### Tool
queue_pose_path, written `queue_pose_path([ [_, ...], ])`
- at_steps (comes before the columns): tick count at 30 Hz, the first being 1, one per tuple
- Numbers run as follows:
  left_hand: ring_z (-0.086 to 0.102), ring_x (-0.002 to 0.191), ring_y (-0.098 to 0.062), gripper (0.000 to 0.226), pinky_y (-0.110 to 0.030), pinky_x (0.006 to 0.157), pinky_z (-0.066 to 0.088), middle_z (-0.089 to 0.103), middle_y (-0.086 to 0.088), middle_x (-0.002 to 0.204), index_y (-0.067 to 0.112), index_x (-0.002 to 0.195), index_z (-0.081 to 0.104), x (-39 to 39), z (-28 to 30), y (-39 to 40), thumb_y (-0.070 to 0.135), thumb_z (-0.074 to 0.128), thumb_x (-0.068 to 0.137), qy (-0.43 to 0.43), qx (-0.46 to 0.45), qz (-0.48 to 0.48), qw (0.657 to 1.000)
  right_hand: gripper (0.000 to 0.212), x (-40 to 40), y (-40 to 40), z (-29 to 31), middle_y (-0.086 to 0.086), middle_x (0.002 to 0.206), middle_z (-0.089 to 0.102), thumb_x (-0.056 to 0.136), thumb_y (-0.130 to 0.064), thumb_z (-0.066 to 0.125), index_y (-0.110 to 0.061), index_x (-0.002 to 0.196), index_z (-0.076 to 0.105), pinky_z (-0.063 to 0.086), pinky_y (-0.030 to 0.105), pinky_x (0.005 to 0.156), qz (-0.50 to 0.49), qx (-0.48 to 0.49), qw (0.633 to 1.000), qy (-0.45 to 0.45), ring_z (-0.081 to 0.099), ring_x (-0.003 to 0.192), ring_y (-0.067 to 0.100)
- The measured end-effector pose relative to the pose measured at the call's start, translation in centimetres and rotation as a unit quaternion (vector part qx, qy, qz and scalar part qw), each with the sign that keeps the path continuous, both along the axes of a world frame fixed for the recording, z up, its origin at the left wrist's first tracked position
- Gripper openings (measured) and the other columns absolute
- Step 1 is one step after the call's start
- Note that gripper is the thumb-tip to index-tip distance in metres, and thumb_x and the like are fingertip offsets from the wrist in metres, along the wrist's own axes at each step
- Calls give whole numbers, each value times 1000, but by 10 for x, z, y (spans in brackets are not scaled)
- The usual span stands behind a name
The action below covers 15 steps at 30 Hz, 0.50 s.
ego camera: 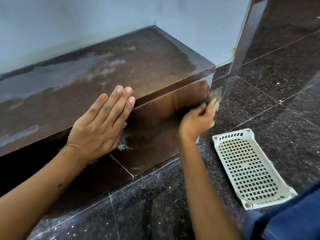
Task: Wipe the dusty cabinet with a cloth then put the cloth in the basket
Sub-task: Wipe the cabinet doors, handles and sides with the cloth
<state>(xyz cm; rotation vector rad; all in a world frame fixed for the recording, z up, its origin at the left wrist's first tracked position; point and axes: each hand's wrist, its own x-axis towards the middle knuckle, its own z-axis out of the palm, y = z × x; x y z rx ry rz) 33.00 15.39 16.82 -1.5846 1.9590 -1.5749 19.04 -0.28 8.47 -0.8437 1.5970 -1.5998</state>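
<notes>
A low dark-brown cabinet [121, 66] stands against the blue wall, with grey dust patches on its top toward the back left. My left hand [102, 122] lies flat with straight fingers on the top's front edge. My right hand [199, 118], blurred, grips a small grey cloth [215, 96] against the cabinet's front face near its right corner. A white perforated plastic basket [249, 168] lies on the floor to the right of my right forearm.
The floor [173, 205] is dark speckled granite tile with white specks of debris. A dark door frame [245, 35] rises at the right behind the cabinet. Blue cloth of my clothing [290, 220] fills the bottom right corner.
</notes>
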Motion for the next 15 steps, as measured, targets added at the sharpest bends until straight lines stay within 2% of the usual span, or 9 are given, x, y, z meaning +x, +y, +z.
queue_pose_path([
  [2, 31, 138, -35, 58, -42, 112, 28, 30, -23, 150, -7, 143, 29, 0, 1, 0, 23, 39, 94, 4, 2, -1, 1000, 39, 10, 0, 40, 13, 143, 44, 97, -6, 44, -1, 135, 48, 10, -9, 87, -38, -119, 991, 38, 36, 106, 10],
  [4, 31, 138, -35, 57, -42, 113, 27, 29, -23, 150, -7, 143, 29, -1, 0, 1, 22, 37, 95, 11, 0, 0, 1000, 39, 16, 10, 55, 17, 143, 44, 96, -7, 47, 0, 135, 48, 18, 0, 94, -45, -172, 982, 61, 42, 102, 17],
  [8, 31, 138, -34, 56, -42, 113, 26, 29, -22, 150, -6, 143, 30, -1, 1, -1, 23, 37, 95, 8, -2, 2, 1000, 38, 23, 31, 30, 22, 141, 45, 93, -1, 51, 3, 131, 51, 33, 28, 104, 1, -277, 950, 141, 51, 119, 25],
  [11, 31, 138, -34, 56, -42, 113, 26, 30, -22, 150, -6, 143, 30, -1, 1, 0, 23, 36, 95, 8, -2, 2, 1000, 38, 27, 42, 14, 22, 140, 45, 93, -1, 52, 1, 130, 51, 40, 45, 101, 34, -297, 941, 158, 48, 124, 27],
  [13, 30, 139, -34, 56, -42, 114, 25, 30, -22, 150, -6, 143, 30, -2, 0, 1, 22, 36, 95, 15, 0, 1, 1000, 37, 24, 40, 16, 20, 141, 45, 93, -1, 52, 0, 130, 52, 41, 48, 99, 42, -294, 944, 140, 48, 124, 25],
  [15, 30, 139, -34, 56, -42, 114, 24, 30, -22, 150, -6, 143, 30, -2, 0, 0, 22, 37, 95, 17, 2, -2, 1000, 37, 14, 26, 26, 17, 142, 46, 94, -4, 52, -3, 131, 53, 39, 37, 104, 35, -258, 960, 102, 47, 121, 15],
])
